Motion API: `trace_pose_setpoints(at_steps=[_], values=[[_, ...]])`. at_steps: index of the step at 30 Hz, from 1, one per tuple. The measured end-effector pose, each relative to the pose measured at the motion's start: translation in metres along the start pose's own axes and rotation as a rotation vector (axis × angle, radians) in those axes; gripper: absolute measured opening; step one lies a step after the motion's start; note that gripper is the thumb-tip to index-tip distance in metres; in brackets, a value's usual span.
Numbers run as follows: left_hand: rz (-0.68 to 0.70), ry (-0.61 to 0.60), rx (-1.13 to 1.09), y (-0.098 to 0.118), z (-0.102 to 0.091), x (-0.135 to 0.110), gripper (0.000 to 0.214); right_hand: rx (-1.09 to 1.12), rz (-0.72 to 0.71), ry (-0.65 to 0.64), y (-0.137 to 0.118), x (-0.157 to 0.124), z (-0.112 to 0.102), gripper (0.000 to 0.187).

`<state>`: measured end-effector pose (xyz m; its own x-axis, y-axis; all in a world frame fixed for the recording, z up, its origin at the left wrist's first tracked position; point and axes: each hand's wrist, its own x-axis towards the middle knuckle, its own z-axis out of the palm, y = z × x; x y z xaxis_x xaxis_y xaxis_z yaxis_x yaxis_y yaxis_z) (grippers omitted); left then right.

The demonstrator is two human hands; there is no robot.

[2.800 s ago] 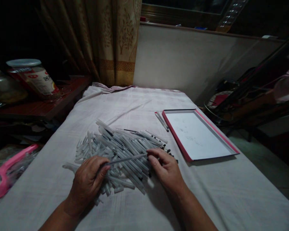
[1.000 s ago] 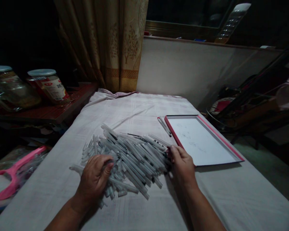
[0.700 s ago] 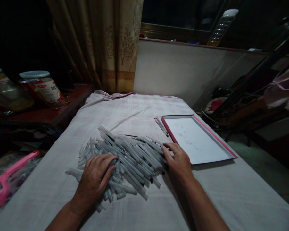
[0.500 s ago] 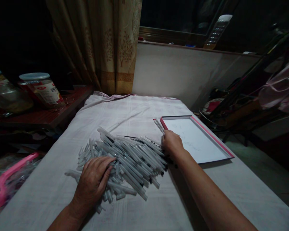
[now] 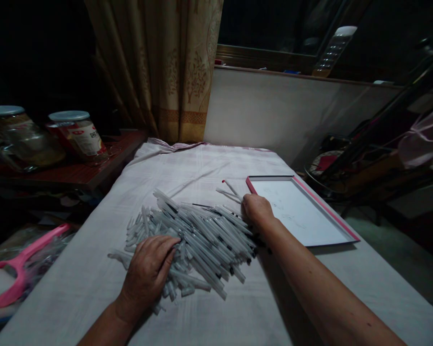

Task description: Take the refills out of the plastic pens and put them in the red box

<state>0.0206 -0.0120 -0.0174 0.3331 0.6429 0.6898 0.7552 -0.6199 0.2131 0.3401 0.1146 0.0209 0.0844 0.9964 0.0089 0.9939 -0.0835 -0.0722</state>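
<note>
A heap of clear pen barrels [image 5: 209, 235], several with dark ends, lies across the cloth in front of me. Small clear pen caps [image 5: 144, 226] are gathered at its left side. My left hand [image 5: 150, 264] rests over the caps, thumb and fingers drawn together; what they grip, if anything, is hidden. Beyond the heap's right end, my right hand [image 5: 256, 210] is closed around thin pen parts. A clear pen barrel [image 5: 226, 193] and a red-tipped pen refill [image 5: 232, 187] stick out leftward from it. Its fingertips are out of sight.
A shallow white box lid [image 5: 292, 206] with pink-red edges lies right of my right hand. Jars [image 5: 78, 137] stand on a dark red side table [image 5: 104, 166] at left. A pink handled object [image 5: 20, 262] sits beside the table with plastic bags. A curtain [image 5: 180, 72] hangs behind.
The pen parts in my right hand have fanned out and tilted further left, with the barrel and refill now apart. My left hand stays over the caps. The whole view has shifted slightly.
</note>
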Motion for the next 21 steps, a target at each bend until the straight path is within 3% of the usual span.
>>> trace_pose_setpoints(at_steps=[3,5,7,9,12,14,17,21], values=[[0.013,0.002,0.01,0.002,-0.001,0.0,0.024,0.053,-0.032,0.071,-0.003,-0.021,-0.009,0.028],[0.008,0.024,0.046,0.005,-0.003,0.002,0.028,0.142,-0.128,0.115,-0.01,-0.046,-0.012,0.029],[-0.022,0.081,0.091,0.009,-0.005,0.003,0.035,0.448,-0.382,0.2,-0.02,-0.075,-0.012,0.027],[-0.035,0.121,0.125,0.012,-0.006,0.004,0.039,0.669,-0.557,0.202,-0.031,-0.101,-0.01,0.027],[0.012,0.069,0.106,0.013,-0.008,0.005,0.032,0.869,-0.638,0.211,-0.044,-0.125,-0.002,0.025],[0.034,0.013,0.068,0.012,-0.009,0.005,0.021,0.975,-0.59,0.22,-0.048,-0.131,0.004,0.021],[0.039,-0.007,0.03,0.014,-0.009,0.007,0.015,1.184,-0.364,0.175,-0.051,-0.13,0.015,0.014],[0.039,0.02,0.006,0.018,-0.008,0.009,0.015,1.529,-0.017,0.008,-0.051,-0.128,0.029,0.03]])
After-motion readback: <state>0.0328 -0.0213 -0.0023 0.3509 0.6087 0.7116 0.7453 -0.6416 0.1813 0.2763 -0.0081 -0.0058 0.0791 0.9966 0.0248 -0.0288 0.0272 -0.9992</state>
